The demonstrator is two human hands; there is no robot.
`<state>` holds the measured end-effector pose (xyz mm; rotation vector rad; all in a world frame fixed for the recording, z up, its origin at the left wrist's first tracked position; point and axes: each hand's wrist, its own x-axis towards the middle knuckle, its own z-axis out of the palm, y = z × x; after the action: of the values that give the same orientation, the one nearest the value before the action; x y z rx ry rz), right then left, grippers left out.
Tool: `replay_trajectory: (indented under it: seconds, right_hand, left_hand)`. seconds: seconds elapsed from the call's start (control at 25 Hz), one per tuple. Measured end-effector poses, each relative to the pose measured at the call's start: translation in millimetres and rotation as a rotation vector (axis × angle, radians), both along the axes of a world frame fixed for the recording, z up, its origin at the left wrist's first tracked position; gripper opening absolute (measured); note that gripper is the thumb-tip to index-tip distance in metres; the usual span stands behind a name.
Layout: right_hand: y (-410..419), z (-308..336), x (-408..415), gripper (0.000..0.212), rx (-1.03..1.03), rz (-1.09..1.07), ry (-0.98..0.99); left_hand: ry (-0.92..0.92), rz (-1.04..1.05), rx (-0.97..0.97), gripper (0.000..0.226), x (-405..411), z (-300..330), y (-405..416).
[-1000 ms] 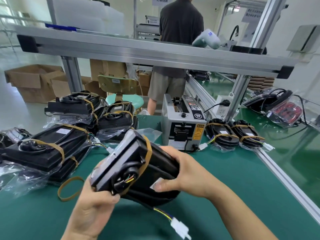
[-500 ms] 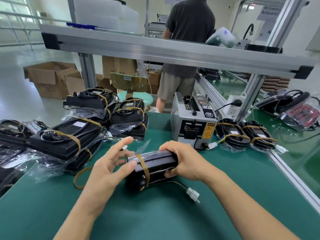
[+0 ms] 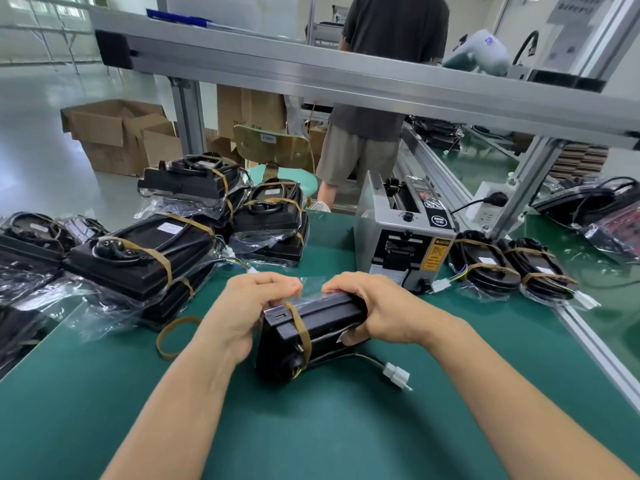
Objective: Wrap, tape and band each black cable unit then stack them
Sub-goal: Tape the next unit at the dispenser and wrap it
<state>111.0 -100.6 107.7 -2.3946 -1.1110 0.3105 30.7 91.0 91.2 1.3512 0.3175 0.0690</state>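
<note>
Item: black unit [image 3: 311, 336], one tan band [image 3: 301, 332] round it, clear film [image 3: 311, 285] over its top; location: green table [image 3: 311, 427], centre front, standing on its long edge between both hands.

Change: half a second ago the left hand [image 3: 242, 313] was spread beside the unit with fingers free; now its grip is closed on the left end, fingers curled over the top edge and onto the film; a second ago the unit was held up and tilted, now it sits down on the table; right hand [image 3: 377, 311] grasping the right end throughout, fingers over the top, thumb in front.

Meaning (judgement): wrap and first band look done; unit is likely being squared up for a second band or for stacking; a loose band [image 3: 173, 336] lies on the table just left of the left forearm.

Materials: unit is hard matte black plastic, boxy, ribbed along its face, round knob low on the near end; band flat, rubbery, dull tan; film thin, glossy, crinkled; thin wires run to a white connector [image 3: 396, 375] lying on the table at right.

Adjacent stock: stack [image 3: 145, 258] of banded, bagged units at left; two oval banded units [image 3: 512, 268] at right (same bands); grey tape dispenser [image 3: 405, 233] behind the hands.
</note>
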Motion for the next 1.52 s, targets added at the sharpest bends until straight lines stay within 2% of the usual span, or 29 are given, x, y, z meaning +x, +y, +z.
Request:
replay_trajectory:
  seconds: [0.08, 0.12, 0.2, 0.32, 0.4, 0.48, 0.6, 0.64, 0.8, 0.92, 1.0, 1.08, 1.16, 1.2, 1.28, 1.36, 1.52]
  right_hand:
    - [1, -1, 1, 0.061, 0.004, -0.011, -0.004]
    - [1, -1, 0, 0.060, 0.003, -0.017, -0.009]
    - [4, 1, 0, 0.059, -0.009, -0.019, -0.007]
    - [6, 5, 0, 0.060, -0.044, -0.035, -0.011]
    - [6, 5, 1, 0.062, -0.044, -0.076, 0.003]
    - [6, 5, 1, 0.062, -0.029, -0.103, 0.012]
    - [7, 2, -1, 0.062, 0.008, -0.117, 0.001]
    - [6, 0, -3, 0.061, 0.028, -0.123, -0.005]
    - [0, -10, -5, 0.056, 0.085, -0.123, -0.079]
    - [-9, -17, -4, 0.073, 0.113, -0.139, -0.024]
    - [-22, -24, -1, 0.072, 0.338, -0.321, 0.067]
    - [-39, -28, 7, 0.048, 0.630, -0.729, 0.111]
    - [-50, -32, 19, 0.020, 0.768, -1.053, 0.154]
    - [-50, -32, 27, 0.014, 0.790, -1.111, 0.185]
    - [-42, -30, 40, 0.015, 0.827, -1.156, 0.244]
    - [-30, -27, 51, 0.013, 0.878, -1.204, 0.296]
    - [-19, -27, 69, 0.011, 0.978, -1.335, 0.368]
  left_hand:
    - [0.052, -0.076, 0.035, 0.002, 3, 3, 1]
    - [0.037, -0.088, 0.037, 0.009, 2, 1, 3]
    - [-0.052, -0.049, -0.042, 0.016, 0, -5, 5]
    - [-0.202, -0.018, -0.130, 0.005, -11, -19, 3]
    - [-0.287, -0.026, -0.108, 0.027, -24, -36, 6]
    - [-0.361, -0.110, -0.061, 0.036, -40, -44, 10]
    - [-0.376, -0.159, 0.220, 0.070, -46, -49, 3]
    - [-0.368, -0.122, 0.254, 0.074, -45, -47, -5]
    - [-0.336, -0.075, 0.187, 0.074, -40, -40, -30]
    - [-0.325, -0.021, 0.230, 0.071, -39, -42, -25]
    - [-0.319, -0.013, 0.312, 0.075, -39, -43, -22]
    - [-0.319, -0.028, 0.342, 0.075, -38, -44, -21]
    - [-0.317, -0.061, 0.283, 0.076, -37, -45, -20]
    - [-0.315, -0.088, 0.213, 0.076, -37, -43, -19]
    - [-0.311, -0.136, 0.115, 0.079, -36, -44, -18]
    - [-0.318, -0.096, 0.146, 0.080, -36, -47, -19]
    - [-0.364, 0.058, 0.290, 0.064, -42, -47, -33]
